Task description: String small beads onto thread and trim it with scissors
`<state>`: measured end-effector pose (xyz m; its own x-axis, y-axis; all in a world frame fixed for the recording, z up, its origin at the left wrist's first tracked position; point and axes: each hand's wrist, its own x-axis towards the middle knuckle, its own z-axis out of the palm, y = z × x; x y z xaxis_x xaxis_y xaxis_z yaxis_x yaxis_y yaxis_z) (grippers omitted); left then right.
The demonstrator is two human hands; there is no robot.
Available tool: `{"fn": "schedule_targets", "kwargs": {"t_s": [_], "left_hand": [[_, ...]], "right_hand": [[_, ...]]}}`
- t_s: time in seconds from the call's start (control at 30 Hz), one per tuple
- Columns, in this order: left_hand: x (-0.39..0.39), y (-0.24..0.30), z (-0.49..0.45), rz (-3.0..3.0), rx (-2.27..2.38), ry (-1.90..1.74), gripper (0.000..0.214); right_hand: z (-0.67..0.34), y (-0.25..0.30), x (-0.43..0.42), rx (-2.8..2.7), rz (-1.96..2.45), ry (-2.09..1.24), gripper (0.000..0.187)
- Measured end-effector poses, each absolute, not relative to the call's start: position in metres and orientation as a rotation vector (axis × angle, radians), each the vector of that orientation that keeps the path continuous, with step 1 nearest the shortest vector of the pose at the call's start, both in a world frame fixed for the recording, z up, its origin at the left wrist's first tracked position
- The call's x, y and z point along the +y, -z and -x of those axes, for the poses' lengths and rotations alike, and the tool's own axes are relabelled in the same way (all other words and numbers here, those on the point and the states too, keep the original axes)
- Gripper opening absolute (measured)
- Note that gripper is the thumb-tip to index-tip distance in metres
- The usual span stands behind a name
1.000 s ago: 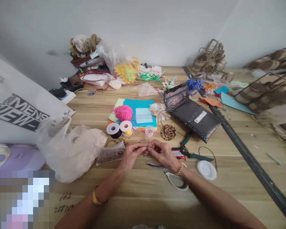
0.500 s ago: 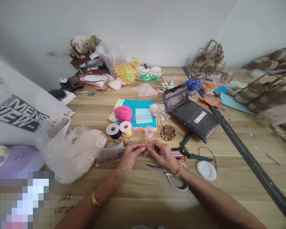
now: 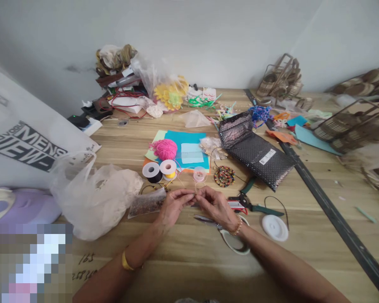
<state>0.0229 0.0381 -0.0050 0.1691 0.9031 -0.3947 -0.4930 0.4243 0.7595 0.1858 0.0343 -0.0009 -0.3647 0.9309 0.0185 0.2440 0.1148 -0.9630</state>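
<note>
My left hand (image 3: 173, 206) and my right hand (image 3: 215, 204) meet fingertip to fingertip low over the wooden table (image 3: 183, 269). Both pinch a thin pale thread with tiny beads on it (image 3: 194, 195). The thread runs back toward a small pink spool (image 3: 199, 174). A clear packet of small beads (image 3: 146, 203) lies just left of my left hand. White-handled scissors (image 3: 227, 236) lie under my right wrist. A coiled string of coloured beads (image 3: 224, 176) rests beyond my right hand.
Black and yellow thread spools (image 3: 159, 170), pink yarn (image 3: 164, 149) and teal paper sheets (image 3: 189, 151) lie ahead. Green pliers (image 3: 251, 201), a white disc (image 3: 274, 227), a black bubble mailer (image 3: 255, 151), a crumpled plastic bag (image 3: 91, 198), a white printed bag (image 3: 22, 147) and wicker baskets (image 3: 347, 122) surround them.
The hands keep the same pinch on the thread, with only slight finger movement. The view has shifted a little.
</note>
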Motion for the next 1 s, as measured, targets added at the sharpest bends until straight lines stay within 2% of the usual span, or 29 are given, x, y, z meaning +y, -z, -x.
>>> {"fn": "schedule_targets", "kwargs": {"t_s": [0.63, 1.0], "left_hand": [[0.0371, 0.0109, -0.0207, -0.751, 1.033, -1.051, 0.018], [0.0374, 0.0120, -0.0196, -0.771, 1.023, -1.053, 0.017]], "right_hand": [[-0.1832, -0.0014, 0.0355, -1.701, 1.142, -1.274, 0.028], [-0.1854, 0.0077, 0.0366, -1.724, 1.116, -1.118, 0.020]]}}
